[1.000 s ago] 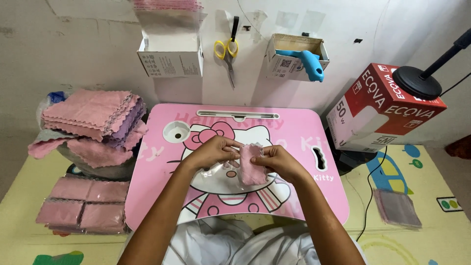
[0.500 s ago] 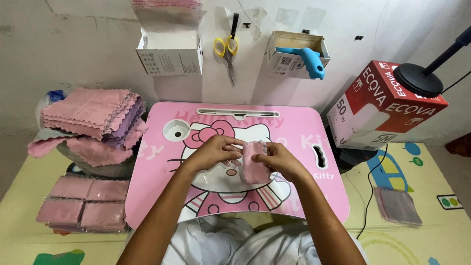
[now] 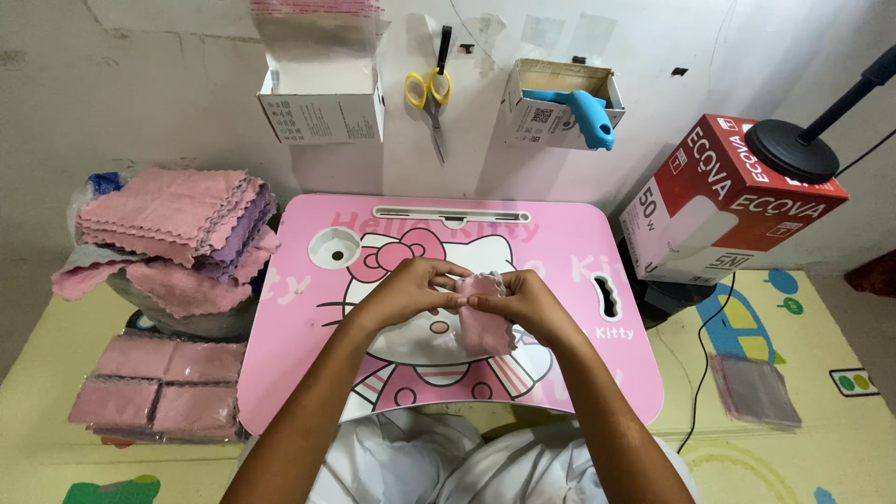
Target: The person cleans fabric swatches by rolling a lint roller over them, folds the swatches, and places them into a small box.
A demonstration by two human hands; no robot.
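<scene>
Both hands meet over the middle of the pink bench (image 3: 579,243), a small lap-style one with a cartoon cat printed on top. The left hand (image 3: 411,289) and the right hand (image 3: 523,303) each pinch the upper edge of a small pink cloth (image 3: 483,327), thumbs and fingertips closed on the fabric, so the cloth hangs down between them just above the bench surface. The two hands are almost touching at the fingertips, and the cloth looks folded or bunched near the top; how many layers it has cannot be told.

To the left of the bench, a stack of pink cloths (image 3: 173,215) sits on top of a rounded bowl-like container, with some purple and grey pieces mixed in and a few draped over the side. Below that, on the floor mat, lie packed cloths (image 3: 154,392) in clear wrappers, laid flat side by side.

On the wall above the bench hang a white open box (image 3: 322,107), a pair of yellow-handled scissors (image 3: 431,93), and a second small box holding a blue tool (image 3: 583,112). To the right stands a red and white carton (image 3: 719,201), tilted, with a black lamp base (image 3: 793,149) resting on it. A clear bag (image 3: 754,390) lies on the mat further right, near a black cable.
</scene>
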